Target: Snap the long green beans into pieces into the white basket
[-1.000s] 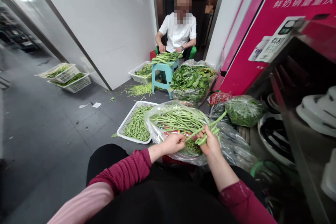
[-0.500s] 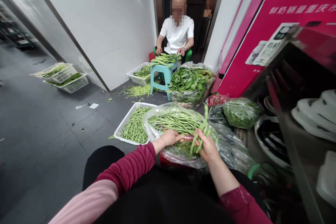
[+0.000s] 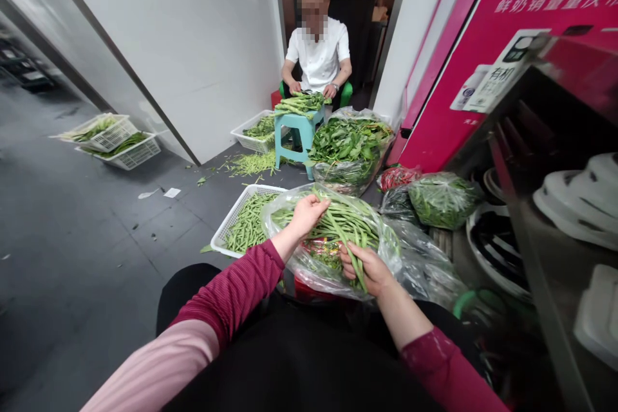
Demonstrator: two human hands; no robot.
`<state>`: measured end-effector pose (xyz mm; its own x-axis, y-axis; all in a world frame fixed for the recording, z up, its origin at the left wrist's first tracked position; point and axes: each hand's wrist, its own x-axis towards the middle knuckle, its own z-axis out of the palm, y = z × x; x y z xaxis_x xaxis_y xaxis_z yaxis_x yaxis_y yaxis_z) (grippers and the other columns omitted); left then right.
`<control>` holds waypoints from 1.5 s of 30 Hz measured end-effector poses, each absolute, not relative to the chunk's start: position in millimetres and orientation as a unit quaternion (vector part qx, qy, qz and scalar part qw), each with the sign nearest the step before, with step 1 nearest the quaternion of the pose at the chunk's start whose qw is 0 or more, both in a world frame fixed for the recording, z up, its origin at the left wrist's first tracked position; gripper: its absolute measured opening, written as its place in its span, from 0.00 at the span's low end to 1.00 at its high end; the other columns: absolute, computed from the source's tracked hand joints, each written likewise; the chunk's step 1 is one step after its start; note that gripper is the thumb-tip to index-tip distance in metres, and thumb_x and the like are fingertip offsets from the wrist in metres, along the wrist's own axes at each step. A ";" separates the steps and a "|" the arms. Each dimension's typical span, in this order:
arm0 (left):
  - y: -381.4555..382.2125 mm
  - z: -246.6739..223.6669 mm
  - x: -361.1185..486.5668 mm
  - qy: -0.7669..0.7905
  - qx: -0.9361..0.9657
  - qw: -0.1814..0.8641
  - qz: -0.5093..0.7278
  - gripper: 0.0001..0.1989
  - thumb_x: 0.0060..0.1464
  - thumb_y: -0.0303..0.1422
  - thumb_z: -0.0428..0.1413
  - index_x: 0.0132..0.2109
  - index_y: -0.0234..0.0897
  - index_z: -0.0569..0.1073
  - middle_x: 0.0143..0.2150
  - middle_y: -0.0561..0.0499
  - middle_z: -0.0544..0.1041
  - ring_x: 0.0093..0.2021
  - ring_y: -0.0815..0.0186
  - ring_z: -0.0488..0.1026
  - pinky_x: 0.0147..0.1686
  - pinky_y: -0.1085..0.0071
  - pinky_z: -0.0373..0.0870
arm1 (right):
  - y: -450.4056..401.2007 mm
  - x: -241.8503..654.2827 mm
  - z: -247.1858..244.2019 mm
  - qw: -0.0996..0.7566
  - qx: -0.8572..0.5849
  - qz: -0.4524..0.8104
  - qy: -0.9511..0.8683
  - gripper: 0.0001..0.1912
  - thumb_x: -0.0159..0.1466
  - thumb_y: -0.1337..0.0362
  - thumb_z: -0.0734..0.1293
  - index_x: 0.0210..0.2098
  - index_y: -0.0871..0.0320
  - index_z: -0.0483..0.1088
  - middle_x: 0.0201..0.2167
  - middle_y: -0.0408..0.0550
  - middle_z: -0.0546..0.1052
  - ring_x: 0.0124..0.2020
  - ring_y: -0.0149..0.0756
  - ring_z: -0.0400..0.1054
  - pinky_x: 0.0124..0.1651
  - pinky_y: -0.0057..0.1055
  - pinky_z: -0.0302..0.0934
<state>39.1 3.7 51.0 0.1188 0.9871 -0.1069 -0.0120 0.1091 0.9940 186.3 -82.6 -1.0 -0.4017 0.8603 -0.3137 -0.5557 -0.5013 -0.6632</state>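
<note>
Long green beans (image 3: 358, 265), several together, lie in the grasp of the right hand (image 3: 368, 268), above the near side of an open clear plastic bag (image 3: 392, 264); their lower ends project below the fingers. The left hand (image 3: 308, 214), at the upper end of the held beans, has its fingertips drawn together; whether they pinch a bean cannot be told. Loose beans (image 3: 362, 226) fill the far part of the bag, beneath and beyond the hands. Just beside the bag, to the left, a white basket (image 3: 219, 241) contains short bean pieces (image 3: 246, 224). Beyond, a blue stool (image 3: 295, 122) bears green stalks (image 3: 302, 103), with a bag of leafy greens (image 3: 350, 145) to its right and pale green trimmings (image 3: 251, 164) on the floor (image 3: 96, 238) to its left. Behind the stool sits a person in a white shirt (image 3: 318, 58), hands at the stalks. Two overlapping baskets (image 3: 126, 154) of greens stand well apart at left, near the wall (image 3: 193, 45).
</note>
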 end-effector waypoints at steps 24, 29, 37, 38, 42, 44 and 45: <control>-33.6 47.1 37.5 0.449 0.646 0.491 0.374 0.10 0.52 0.38 0.50 0.30 0.35 0.62 0.20 0.57 0.65 0.16 0.76 0.60 0.17 0.78 0.56 | -74.6 181.7 -5.2 0.464 -0.359 0.803 -0.105 0.14 0.54 0.57 0.66 0.22 0.59 0.61 0.12 0.33 0.56 0.10 0.20 0.47 0.14 0.21 0.49; -75.5 44.3 42.2 0.358 0.839 0.185 0.365 0.09 0.55 0.32 0.46 0.29 0.35 0.66 0.24 0.52 0.68 0.26 0.72 0.65 0.29 0.76 0.62 | -62.8 187.9 -9.6 0.555 -0.395 0.730 -0.053 0.15 0.54 0.58 0.66 0.20 0.57 0.57 0.10 0.33 0.56 0.10 0.21 0.49 0.14 0.21 0.51; -73.5 32.5 28.6 0.376 0.892 0.114 0.224 0.14 0.58 0.33 0.42 0.27 0.35 0.65 0.24 0.52 0.67 0.25 0.71 0.65 0.27 0.76 0.60 | -84.8 180.6 -8.3 0.391 -0.401 0.795 -0.233 0.14 0.54 0.54 0.67 0.27 0.59 0.64 0.18 0.41 0.69 0.16 0.27 0.61 0.19 0.26 0.58; -70.6 31.3 24.5 0.373 0.898 0.115 0.202 0.14 0.58 0.34 0.42 0.27 0.35 0.65 0.24 0.51 0.67 0.26 0.71 0.65 0.27 0.75 0.60 | -88.6 178.7 -9.1 0.363 -0.390 0.809 -0.247 0.15 0.53 0.53 0.67 0.29 0.59 0.65 0.19 0.41 0.69 0.15 0.26 0.61 0.19 0.26 0.58; -68.6 32.7 18.1 0.360 0.873 0.269 0.188 0.17 0.56 0.40 0.44 0.24 0.35 0.64 0.22 0.53 0.64 0.23 0.72 0.62 0.26 0.75 0.58 | -99.5 176.3 -11.2 0.324 -0.326 0.858 -0.228 0.16 0.52 0.54 0.69 0.30 0.59 0.64 0.19 0.37 0.65 0.14 0.22 0.56 0.19 0.24 0.55; -70.3 33.0 23.9 0.371 0.787 0.440 0.223 0.20 0.55 0.44 0.44 0.23 0.34 0.61 0.18 0.56 0.58 0.19 0.75 0.57 0.22 0.77 0.56 | -104.0 177.7 -9.1 0.329 -0.280 0.872 -0.231 0.16 0.52 0.53 0.68 0.30 0.59 0.64 0.18 0.37 0.64 0.14 0.22 0.55 0.20 0.24 0.55; -70.3 31.6 28.1 0.377 0.728 0.520 0.241 0.21 0.55 0.46 0.43 0.23 0.35 0.59 0.16 0.58 0.54 0.16 0.76 0.53 0.19 0.78 0.54 | -105.8 179.5 -7.1 0.335 -0.263 0.870 -0.249 0.15 0.52 0.54 0.69 0.29 0.59 0.65 0.18 0.37 0.63 0.14 0.22 0.55 0.20 0.25 0.56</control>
<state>28.1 -70.3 31.6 0.5989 0.7997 -0.0413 0.2983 -0.1750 0.9383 179.5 -105.8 -7.1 -0.6376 0.7136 -0.2902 -0.4519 -0.6515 -0.6093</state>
